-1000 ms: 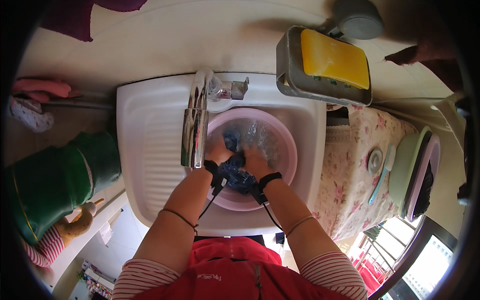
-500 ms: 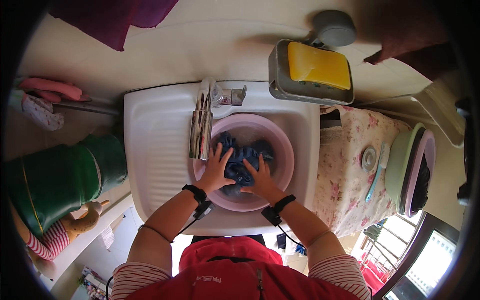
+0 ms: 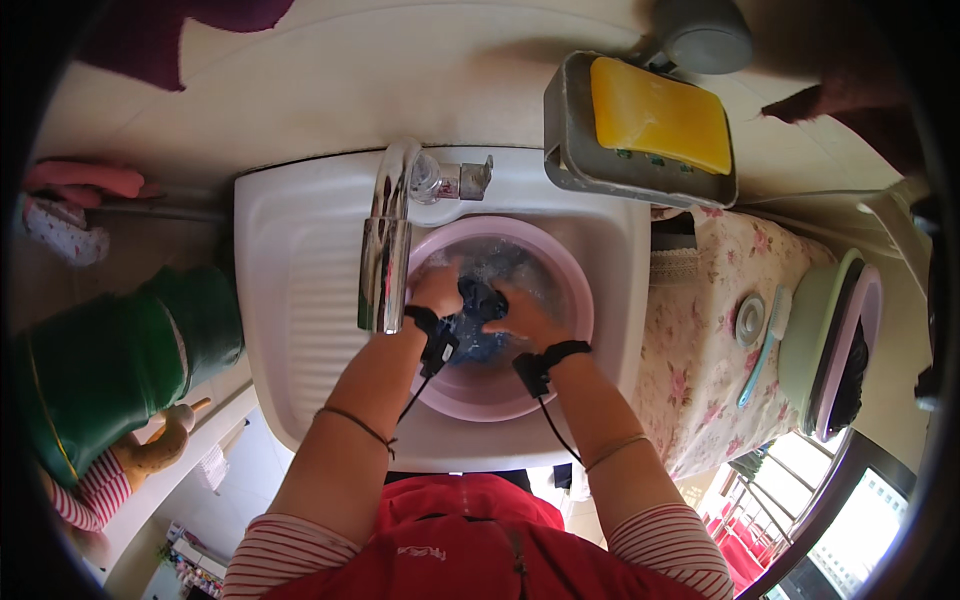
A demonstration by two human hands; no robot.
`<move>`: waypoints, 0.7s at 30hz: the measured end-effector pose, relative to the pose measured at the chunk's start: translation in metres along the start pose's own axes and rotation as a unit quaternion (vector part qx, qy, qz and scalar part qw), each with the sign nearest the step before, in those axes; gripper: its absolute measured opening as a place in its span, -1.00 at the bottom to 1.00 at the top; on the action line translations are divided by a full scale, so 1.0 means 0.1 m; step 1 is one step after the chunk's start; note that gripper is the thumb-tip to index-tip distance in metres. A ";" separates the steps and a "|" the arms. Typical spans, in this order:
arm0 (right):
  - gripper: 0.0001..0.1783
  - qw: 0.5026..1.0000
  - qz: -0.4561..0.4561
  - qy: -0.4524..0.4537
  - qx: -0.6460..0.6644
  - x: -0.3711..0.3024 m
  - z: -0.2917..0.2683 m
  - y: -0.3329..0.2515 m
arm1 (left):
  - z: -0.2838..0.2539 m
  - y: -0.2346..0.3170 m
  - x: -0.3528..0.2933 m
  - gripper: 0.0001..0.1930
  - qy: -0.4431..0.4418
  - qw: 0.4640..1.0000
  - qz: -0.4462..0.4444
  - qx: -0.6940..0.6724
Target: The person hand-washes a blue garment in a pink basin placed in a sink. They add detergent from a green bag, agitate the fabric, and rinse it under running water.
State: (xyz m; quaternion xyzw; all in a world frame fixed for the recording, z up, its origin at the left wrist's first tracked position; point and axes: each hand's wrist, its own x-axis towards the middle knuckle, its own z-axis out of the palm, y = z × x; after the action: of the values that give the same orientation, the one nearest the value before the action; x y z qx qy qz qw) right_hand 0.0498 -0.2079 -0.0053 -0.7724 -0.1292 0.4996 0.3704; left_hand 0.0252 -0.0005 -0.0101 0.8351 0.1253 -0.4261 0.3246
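Blue cloth [image 3: 480, 302] lies bunched in the pink basin [image 3: 581, 318], its long axis slanting from far-right to near-left. The left hand [image 3: 437, 290] curls basin-left, the right hand [image 3: 526, 318] basin-right; I cannot tell whether either grips.

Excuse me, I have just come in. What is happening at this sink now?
A person is handling a wet, dark blue cloth in a pink basin of foamy water, set in the white sink. The left hand and the right hand are both at the cloth, one on each side; how firmly they grip is hard to tell. The metal tap is to the left, and a yellow soap bar lies in a grey dish at the upper right.
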 end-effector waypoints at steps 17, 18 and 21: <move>0.22 0.924 0.029 0.102 -0.367 -0.48 0.70 -0.23 | 0.55 -0.25 -0.57 0.12 0.104 0.991 0.087 -0.021; 0.22 0.921 0.038 0.110 -0.373 -0.36 0.67 -0.21 | 0.55 -0.25 -0.44 0.13 0.092 0.993 0.065 -0.024; 0.15 0.927 0.077 0.086 -0.357 -0.02 0.47 -0.11 | 0.57 -0.18 -0.15 0.04 0.162 0.986 0.039 0.002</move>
State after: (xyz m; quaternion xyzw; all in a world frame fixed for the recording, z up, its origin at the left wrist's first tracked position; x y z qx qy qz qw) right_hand 0.0106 -0.1807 -0.0072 -0.9010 -0.2066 0.3794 0.0403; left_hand -0.0287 -0.0224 -0.0300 0.8981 0.1430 -0.2726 0.3142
